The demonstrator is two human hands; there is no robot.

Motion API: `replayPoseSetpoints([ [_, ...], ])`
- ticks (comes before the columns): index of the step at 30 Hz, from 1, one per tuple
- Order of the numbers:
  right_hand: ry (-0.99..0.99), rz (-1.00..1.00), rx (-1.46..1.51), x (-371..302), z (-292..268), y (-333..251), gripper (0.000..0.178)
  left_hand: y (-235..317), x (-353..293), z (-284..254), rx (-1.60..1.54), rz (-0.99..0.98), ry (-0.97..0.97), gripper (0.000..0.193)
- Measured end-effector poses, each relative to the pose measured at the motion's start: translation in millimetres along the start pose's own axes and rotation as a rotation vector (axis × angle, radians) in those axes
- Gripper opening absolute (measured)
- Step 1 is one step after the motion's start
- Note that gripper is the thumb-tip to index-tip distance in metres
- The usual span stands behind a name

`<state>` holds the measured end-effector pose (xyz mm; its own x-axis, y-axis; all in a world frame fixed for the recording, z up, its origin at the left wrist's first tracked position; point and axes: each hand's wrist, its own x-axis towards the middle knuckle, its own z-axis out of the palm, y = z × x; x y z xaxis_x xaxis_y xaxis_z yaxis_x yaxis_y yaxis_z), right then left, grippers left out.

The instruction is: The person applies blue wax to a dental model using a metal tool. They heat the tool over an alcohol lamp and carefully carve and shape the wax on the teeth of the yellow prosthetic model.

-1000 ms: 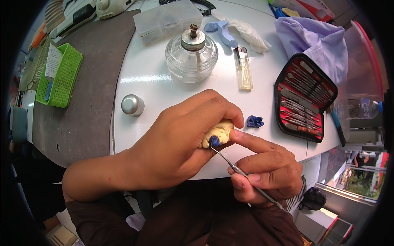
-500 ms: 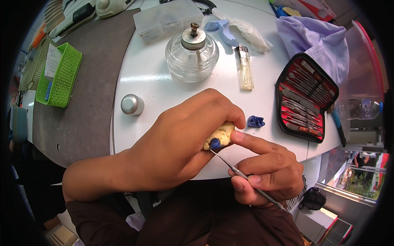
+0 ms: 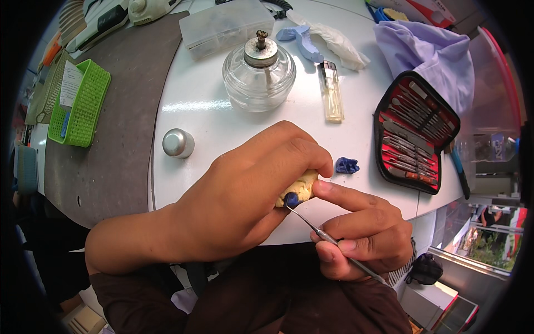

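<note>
A lumpy yellow model (image 3: 303, 190) sits clasped in the left hand (image 3: 253, 186); the right hand (image 3: 370, 236) pinches a slim metal pick (image 3: 326, 236).

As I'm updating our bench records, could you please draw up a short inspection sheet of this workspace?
Surface: white tabletop, with a grey-brown board on the left.
Work items: yellow model bearing a dark-blue patch; slim metal tool; loose dark-blue lump on the tabletop.
Clutter: glass burner, no flame visible; metal cap; lighter; open instrument case; lilac cloth.
Hands: left hand grips the model; right hand holds the tool, tip at the blue patch.
Cables: black coiled cable at the far edge.
Surroundings: green basket on the board; clear bottle at far right.
</note>
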<state>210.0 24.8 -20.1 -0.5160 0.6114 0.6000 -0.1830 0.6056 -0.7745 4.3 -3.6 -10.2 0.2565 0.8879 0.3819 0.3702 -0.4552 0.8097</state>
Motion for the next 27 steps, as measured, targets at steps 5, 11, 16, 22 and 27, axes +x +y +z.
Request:
replayPoseSetpoints([
  [5,0.01,-0.002,-0.029,-1.9,0.1,1.1,0.038,-0.7,-0.4,0.8,-0.007,0.0,-0.001,0.033],
  [11,0.108,-0.062,0.031,-4.7,-3.7,4.6,0.038,-0.2,1.3,-2.9,-0.004,0.003,-0.008,0.036],
  [16,0.216,-0.207,0.084,10.4,-37.7,5.6,0.037,-4.2,5.3,-7.1,0.003,0.013,-0.059,0.037],
  [22,0.009,-0.207,-0.353,84.6,-79.8,5.8,0.025,2.1,6.1,-12.2,0.039,-0.169,-0.109,0.044],
  [27,-0.144,-0.22,-0.615,118.1,-77.7,31.0,0.016,4.8,6.4,-12.3,0.081,-0.212,-0.146,0.052],
])
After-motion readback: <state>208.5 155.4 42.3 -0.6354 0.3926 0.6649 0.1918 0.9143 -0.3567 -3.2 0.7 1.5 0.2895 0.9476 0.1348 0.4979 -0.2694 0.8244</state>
